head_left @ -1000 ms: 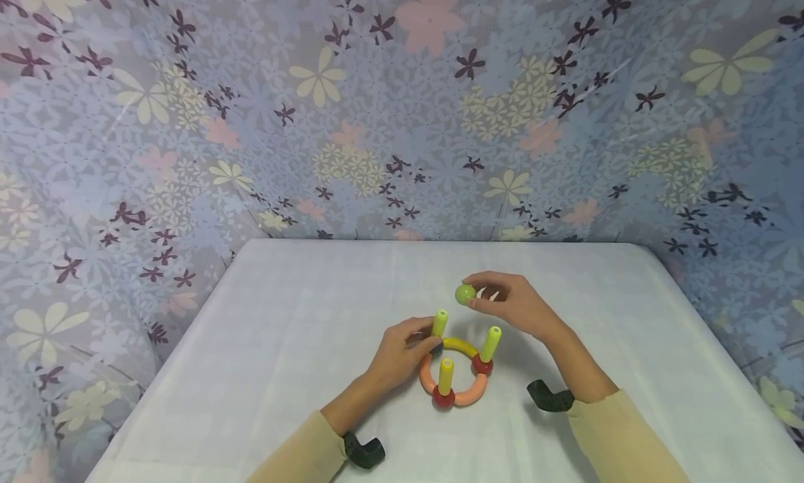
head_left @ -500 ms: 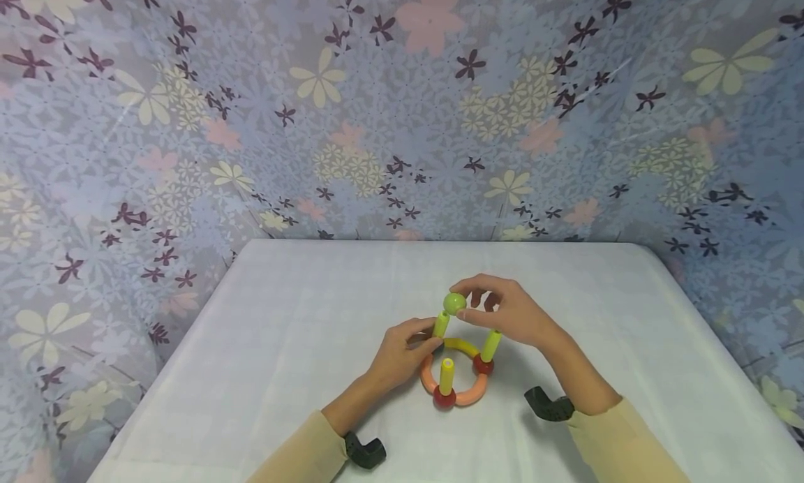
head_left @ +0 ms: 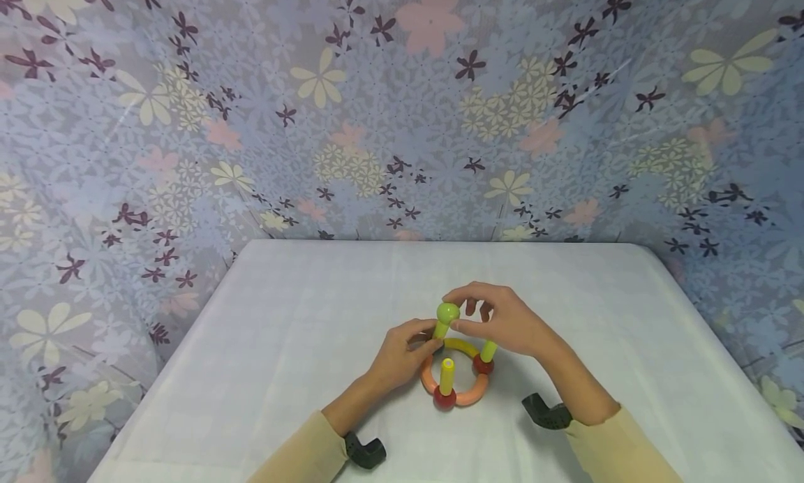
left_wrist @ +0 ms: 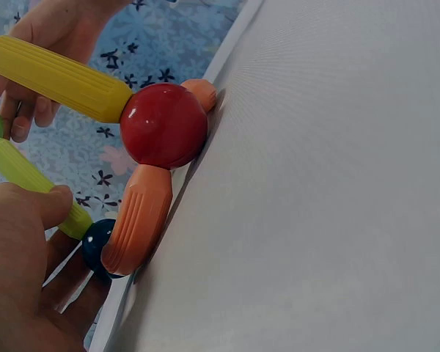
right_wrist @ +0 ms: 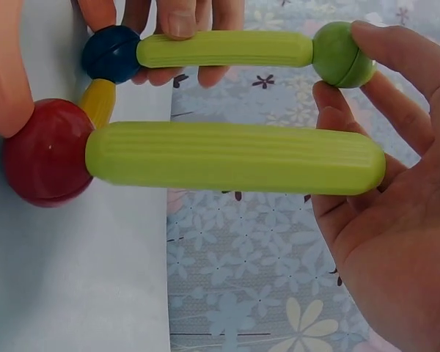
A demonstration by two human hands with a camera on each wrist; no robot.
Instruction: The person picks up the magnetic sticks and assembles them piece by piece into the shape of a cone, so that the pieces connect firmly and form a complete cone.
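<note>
A ring of curved orange rods [head_left: 472,396] and a yellow rod [head_left: 461,345], joined by red balls [head_left: 444,398] and a blue ball [left_wrist: 95,246], lies on the table. Straight rods stand up from the balls. My left hand [head_left: 399,350] pinches the lime rod [right_wrist: 227,49] above the blue ball. Between right thumb and fingers I hold a green ball [right_wrist: 343,55] against that rod's top end, and the two touch. My right hand [head_left: 505,320] partly hides the other lime rod [right_wrist: 235,158] in the head view. Nearest the front stands a yellow rod [head_left: 447,377] with a bare top.
A white cloth [head_left: 301,315] covers the table. Behind and beside it hangs a flowered curtain [head_left: 377,120]. Dark curved wrist devices [head_left: 546,411] stick out near both sleeves.
My right hand has moved left and down with the green ball, from beside the rear lime rod onto its top. My left hand stays at that rod.
</note>
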